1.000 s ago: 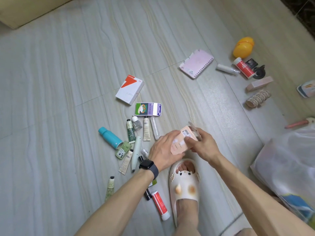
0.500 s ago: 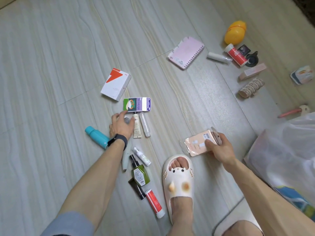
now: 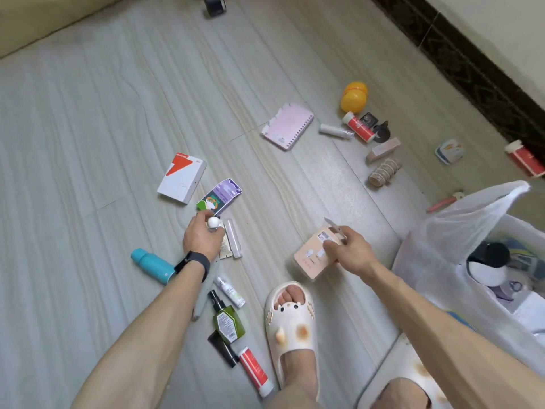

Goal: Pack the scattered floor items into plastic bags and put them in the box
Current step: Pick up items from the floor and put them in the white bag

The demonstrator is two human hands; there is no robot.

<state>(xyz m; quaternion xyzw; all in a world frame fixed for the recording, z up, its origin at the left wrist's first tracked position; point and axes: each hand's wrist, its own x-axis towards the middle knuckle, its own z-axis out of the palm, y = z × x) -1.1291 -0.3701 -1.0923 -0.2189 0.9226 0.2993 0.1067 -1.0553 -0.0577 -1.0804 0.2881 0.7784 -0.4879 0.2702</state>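
Observation:
My left hand [image 3: 202, 239] grips a small bottle with a round white cap [image 3: 213, 222], lifted just above the tubes on the floor. My right hand [image 3: 348, 249] holds a peach-coloured packet [image 3: 312, 259] above the floor. A purple and green carton [image 3: 219, 197] lies tilted just beyond my left hand. At the right stands a white box [image 3: 528, 317] lined with a clear plastic bag [image 3: 460, 228], with things inside. A teal bottle [image 3: 152, 265], a green bottle [image 3: 227, 321] and a red tube [image 3: 253, 369] lie near my left arm.
A white and orange box [image 3: 181, 178], a pink spiral notebook [image 3: 287, 125], a yellow ball [image 3: 354, 96] and several small containers lie scattered farther out. My slippered foot [image 3: 292, 323] stands between my arms. A dark skirting board [image 3: 472, 66] runs along the right wall.
My left hand left the peach packet, reached to the tubes on the floor and came up holding the white-capped bottle. The purple carton turned. The view swung to show the box.

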